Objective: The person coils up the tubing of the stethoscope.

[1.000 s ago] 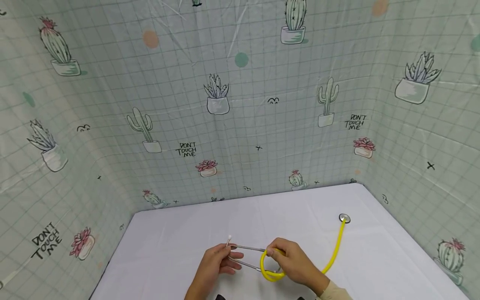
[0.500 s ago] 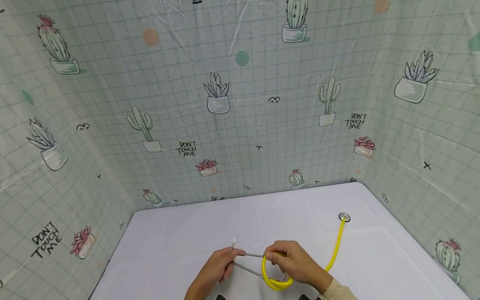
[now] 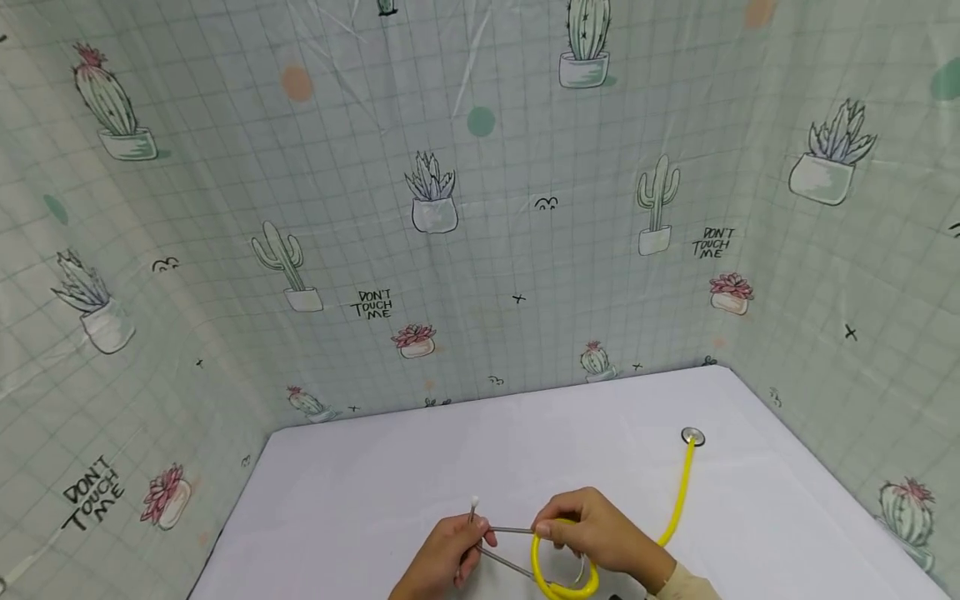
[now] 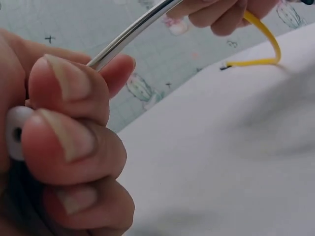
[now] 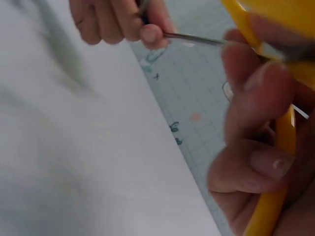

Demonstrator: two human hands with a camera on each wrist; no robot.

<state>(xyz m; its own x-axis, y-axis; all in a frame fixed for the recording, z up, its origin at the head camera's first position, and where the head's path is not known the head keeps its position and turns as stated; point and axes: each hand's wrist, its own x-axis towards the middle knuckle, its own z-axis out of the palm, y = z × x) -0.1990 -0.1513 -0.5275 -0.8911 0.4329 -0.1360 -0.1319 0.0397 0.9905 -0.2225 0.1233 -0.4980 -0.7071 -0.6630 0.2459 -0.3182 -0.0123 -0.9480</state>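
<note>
A stethoscope with yellow tubing (image 3: 535, 557) and silver metal ear tubes (image 3: 507, 564) is held between both hands over the near part of the table. My left hand (image 3: 450, 550) grips the ear tubes close to the earpieces; one white ear tip (image 3: 475, 502) sticks up above it. In the left wrist view, its fingers (image 4: 74, 147) curl, with another white ear tip (image 4: 17, 132) beside them. My right hand (image 3: 600, 533) pinches the looped tubing where it meets the metal. In the right wrist view, curled fingers (image 5: 251, 172) wrap the tubing. The round chestpiece (image 3: 693, 437) lies on the table.
The table (image 3: 360, 483) has a white cover. A cactus-printed grid cloth (image 3: 480, 250) stands as a wall behind it and on both sides. From the chestpiece, the tubing runs along the right part of the table towards my right hand.
Both hands have moved slightly right and nearer to me with the stethoscope. The left fingers, more spread before, have curled in around the ear tubes. The chestpiece stays on the table.
</note>
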